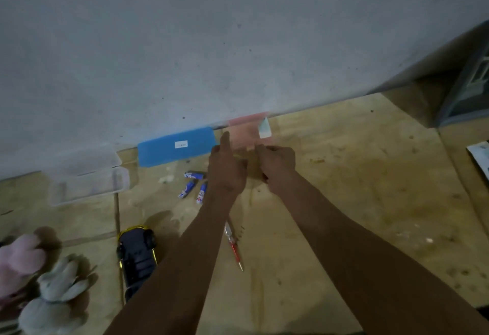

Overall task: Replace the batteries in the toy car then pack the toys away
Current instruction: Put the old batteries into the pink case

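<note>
Both hands are working at twelve o'clock on the plywood: the left hand (228, 168) and right hand (275, 166) are pinching a blurred pink packet (243, 133), probably fresh batteries. The toy car (136, 255) is lying belly-up at eight o'clock, old batteries (194, 185) beyond it. Tearing slowly should be keeping cells from scattering.

Surface (344, 202): bare plywood, matt, stained, rough-looking. Wall (185, 43): matt grey plaster w/ specks. Box (87, 178): clear smooth plastic. Blue lid (177, 146): matt plastic. Toy car (136, 255): glossy dark plastic underside, shiny yellow trim. Plush toys (53, 295): soft fuzzy cloth. Batteries (194, 185): glossy wrap.
</note>
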The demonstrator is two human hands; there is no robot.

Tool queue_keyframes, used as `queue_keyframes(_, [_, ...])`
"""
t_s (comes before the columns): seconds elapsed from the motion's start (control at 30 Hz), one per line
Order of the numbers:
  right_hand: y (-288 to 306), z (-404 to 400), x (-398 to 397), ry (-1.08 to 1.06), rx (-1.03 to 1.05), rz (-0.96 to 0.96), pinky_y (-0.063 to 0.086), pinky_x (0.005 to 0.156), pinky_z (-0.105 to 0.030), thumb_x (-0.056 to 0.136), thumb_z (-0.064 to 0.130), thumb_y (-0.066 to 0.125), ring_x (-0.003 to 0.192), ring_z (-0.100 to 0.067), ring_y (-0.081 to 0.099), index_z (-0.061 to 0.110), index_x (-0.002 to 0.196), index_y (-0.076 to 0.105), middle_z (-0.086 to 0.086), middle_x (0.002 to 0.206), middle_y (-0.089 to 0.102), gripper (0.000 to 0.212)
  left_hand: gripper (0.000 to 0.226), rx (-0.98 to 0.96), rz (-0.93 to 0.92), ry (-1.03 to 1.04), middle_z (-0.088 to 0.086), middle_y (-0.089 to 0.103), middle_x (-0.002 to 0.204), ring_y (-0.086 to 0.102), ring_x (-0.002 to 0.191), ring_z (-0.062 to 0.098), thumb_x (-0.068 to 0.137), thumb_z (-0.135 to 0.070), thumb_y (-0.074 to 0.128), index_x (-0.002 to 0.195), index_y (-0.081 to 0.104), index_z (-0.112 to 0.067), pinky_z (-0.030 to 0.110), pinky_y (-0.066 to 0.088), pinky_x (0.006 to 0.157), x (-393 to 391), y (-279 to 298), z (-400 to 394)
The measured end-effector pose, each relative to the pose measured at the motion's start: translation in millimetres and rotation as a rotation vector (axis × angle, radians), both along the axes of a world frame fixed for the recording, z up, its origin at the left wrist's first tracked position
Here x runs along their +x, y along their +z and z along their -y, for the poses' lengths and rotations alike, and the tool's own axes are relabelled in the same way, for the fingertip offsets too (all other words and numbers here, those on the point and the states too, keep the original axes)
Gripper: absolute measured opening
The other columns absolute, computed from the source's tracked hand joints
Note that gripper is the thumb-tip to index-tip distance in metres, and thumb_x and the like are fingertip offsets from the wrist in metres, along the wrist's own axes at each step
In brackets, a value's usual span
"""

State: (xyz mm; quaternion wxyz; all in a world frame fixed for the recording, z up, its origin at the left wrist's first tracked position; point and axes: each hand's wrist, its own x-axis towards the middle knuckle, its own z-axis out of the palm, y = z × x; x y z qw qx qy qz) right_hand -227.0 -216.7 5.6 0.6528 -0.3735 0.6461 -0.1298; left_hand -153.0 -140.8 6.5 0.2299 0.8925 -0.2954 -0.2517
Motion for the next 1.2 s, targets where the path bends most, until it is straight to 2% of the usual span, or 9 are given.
queue_keyframes(0.1, [-9, 6, 8, -0.064, 0.050, -0.031, 0.041, 0.047, -0.022, 0.083, 0.028, 0.075, 0.066, -0.024, 0.062, 0.003, 0.094, 0.074, -0.012, 0.084, 0.071, 0.027, 0.056, 0.003, -0.024, 0.078, 0.018, 0.058, 0.131, 0.055, 0.119, 0.035, 0.093, -0.014, 0.063, 0.145, 0.042, -0.012, 0.029, 0.041, 0.091, 9, -14, 17])
queue_keyframes(0.3, [-20, 13, 17, -0.121, 0.136, -0.043, 0.032, 0.033, -0.016, 0.082, 0.037, 0.077, 0.054, -0.018, 0.050, 0.008, 0.091, 0.065, -0.011, 0.081, 0.063, 0.033, 0.052, -0.017, 0.089, 0.041, 0.013, 0.066, 0.117, 0.065, 0.106, 0.031, 0.088, -0.034, 0.066, 0.130, 0.051, -0.009, 0.039, 0.052, 0.088, 18, -30, 33])
queue_keyframes(0.37, [-20, 12, 16, -0.108, 0.152, -0.028, 0.033, 0.035, -0.017, 0.084, 0.039, 0.076, 0.054, -0.016, 0.050, 0.009, 0.090, 0.065, -0.008, 0.079, 0.062, 0.032, 0.051, -0.003, 0.125, 0.047, 0.015, 0.066, 0.116, 0.065, 0.105, 0.033, 0.089, -0.033, 0.065, 0.131, 0.050, -0.008, 0.040, 0.052, 0.087, 18, -32, 33])
queue_keyframes(0.5, [-15, 12, 8, -0.088, 0.162, 0.034, 0.032, 0.039, -0.020, 0.088, 0.029, 0.073, 0.043, -0.012, 0.044, 0.010, 0.070, 0.063, -0.002, 0.058, 0.055, 0.028, 0.050, -0.043, 0.152, 0.029, 0.015, 0.066, 0.114, 0.065, 0.102, 0.035, 0.091, -0.032, 0.066, 0.132, 0.050, -0.009, 0.043, 0.054, 0.085, 19, -38, 30])
queue_keyframes(0.57, [-13, 12, 7, -0.079, 0.168, 0.040, 0.031, 0.040, -0.022, 0.088, 0.027, 0.073, 0.039, -0.011, 0.041, 0.010, 0.069, 0.062, -0.002, 0.055, 0.051, 0.027, 0.049, -0.051, 0.162, 0.028, 0.013, 0.067, 0.114, 0.066, 0.101, 0.033, 0.091, -0.031, 0.067, 0.132, 0.049, -0.011, 0.043, 0.056, 0.084, 21, -39, 30])
queue_keyframes(0.7, [-9, 12, 7, -0.051, 0.157, 0.031, 0.032, 0.041, -0.023, 0.088, 0.025, 0.072, 0.045, -0.013, 0.043, 0.011, 0.071, 0.064, -0.002, 0.056, 0.052, 0.023, 0.049, -0.080, 0.147, 0.045, 0.012, 0.067, 0.113, 0.066, 0.101, 0.033, 0.090, -0.029, 0.069, 0.131, 0.048, -0.013, 0.046, 0.057, 0.084, 22, -40, 30])
queue_keyframes(0.93, [-3, 11, 5, -0.018, 0.216, 0.063, 0.033, 0.043, -0.023, 0.090, 0.026, 0.068, 0.049, -0.011, 0.041, 0.012, 0.080, 0.064, 0.000, 0.060, 0.050, 0.018, 0.045, -0.053, 0.144, 0.056, 0.011, 0.068, 0.112, 0.066, 0.101, 0.030, 0.091, -0.030, 0.068, 0.129, 0.047, -0.015, 0.041, 0.056, 0.085, 24, -41, 30])
queue_keyframes(1.1, [11, 15, 9, 0.018, 0.151, 0.196, 0.030, 0.040, -0.022, 0.091, 0.030, 0.065, 0.042, -0.010, 0.038, 0.016, 0.068, 0.060, 0.003, 0.051, 0.047, 0.027, 0.051, -0.054, 0.120, 0.079, 0.016, 0.068, 0.112, 0.066, 0.099, 0.036, 0.091, -0.021, 0.065, 0.136, 0.041, -0.013, 0.048, 0.056, 0.085, 23, -35, 34])
queue_keyframes(1.2, [21, 23, 14, 0.037, 0.077, 0.137, 0.028, 0.039, -0.022, 0.091, 0.032, 0.068, 0.043, -0.012, 0.037, 0.014, 0.068, 0.061, 0.003, 0.049, 0.048, 0.030, 0.057, -0.058, 0.106, 0.136, 0.013, 0.069, 0.108, 0.068, 0.093, 0.033, 0.092, -0.024, 0.065, 0.139, 0.033, -0.018, 0.048, 0.058, 0.080, 19, -26, 33])
